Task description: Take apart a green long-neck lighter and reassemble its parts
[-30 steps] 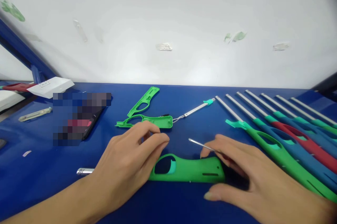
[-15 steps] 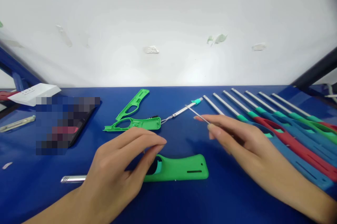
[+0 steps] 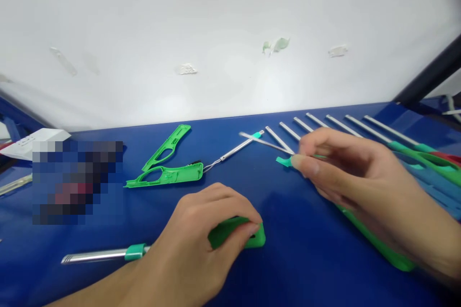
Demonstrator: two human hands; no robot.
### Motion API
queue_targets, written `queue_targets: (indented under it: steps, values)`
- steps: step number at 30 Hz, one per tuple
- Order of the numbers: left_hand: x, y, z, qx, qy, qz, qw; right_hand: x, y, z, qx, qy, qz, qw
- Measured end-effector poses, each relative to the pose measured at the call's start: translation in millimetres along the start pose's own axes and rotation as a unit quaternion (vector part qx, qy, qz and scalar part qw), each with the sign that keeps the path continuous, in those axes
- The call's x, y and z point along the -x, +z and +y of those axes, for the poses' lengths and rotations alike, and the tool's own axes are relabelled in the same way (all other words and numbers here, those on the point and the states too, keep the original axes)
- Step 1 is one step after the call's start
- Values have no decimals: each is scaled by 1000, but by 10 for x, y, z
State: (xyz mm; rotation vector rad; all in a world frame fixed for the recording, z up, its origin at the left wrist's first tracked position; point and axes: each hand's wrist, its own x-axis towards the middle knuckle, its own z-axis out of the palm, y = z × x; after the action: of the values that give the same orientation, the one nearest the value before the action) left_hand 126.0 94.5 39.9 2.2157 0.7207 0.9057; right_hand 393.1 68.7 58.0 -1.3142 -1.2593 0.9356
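My left hand is closed, thumb and forefinger pinched together above a green gas lighter with a silver tube and teal collar. Whatever the pinch may hold is too small to see. My right hand is closed on a thin metal rod, which points left. A small teal piece shows beside the right thumb; whether it is held I cannot tell. Under that hand lies another green lighter, partly hidden. Farther back, an opened green half-shell has wires running to a metal tube.
A second green half-shell lies behind the opened one. Several lighters with silver tubes are lined up on the right. A blurred dark object and a white paper box are at the left. A white wall bounds the back.
The view has shifted. My right hand has moved over the nearest lighter of the row, still with the rod. My left hand has moved right along the green lighter, uncovering its teal collar.
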Motion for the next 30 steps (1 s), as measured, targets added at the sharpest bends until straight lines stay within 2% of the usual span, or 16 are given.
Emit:
queue_targets:
  steps: [5, 12, 22, 30]
  values:
    - [38, 56, -65, 4, -18, -8, 1000, 23, -31, 2, -38, 28, -25, 999]
    - [30, 24, -54, -7, -7, -36, 999, -26, -58, 51, -3, -2, 19, 1000]
    - [63, -21, -65, -57, 33, -46, 997, -111, -42, 103, 27, -17, 23, 999]
    - [122, -47, -121, -122, 70, -92, 986, -93, -51, 70, 27, -16, 15, 999]
